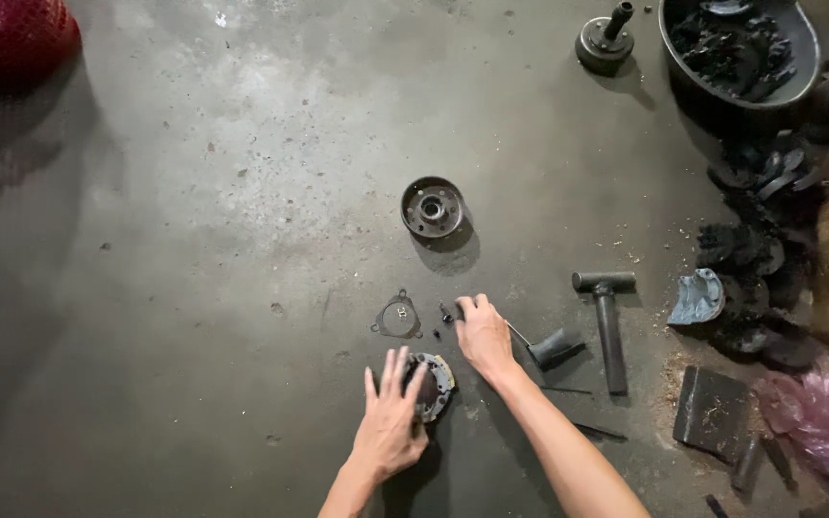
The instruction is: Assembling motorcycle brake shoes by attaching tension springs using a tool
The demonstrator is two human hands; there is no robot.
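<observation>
On the grey concrete floor my left hand (390, 422) rests flat, fingers spread, on a round dark metal clutch-like part (437, 382). My right hand (482, 333) is just beyond it, fingers curled down over a small dark piece (447, 313) on the floor; whether it grips it is unclear. A thin triangular metal plate (398, 317) lies to the left of my right hand. Farther away sits a round metal drum (432, 207) with holes in its face.
A screwdriver with a black handle (555, 348) and a T-shaped black tool (608, 321) lie to the right. Dark greasy parts pile up at the right edge beside a black basin (739, 48), a pink plastic bag (817, 408) and a red net sack (11, 38).
</observation>
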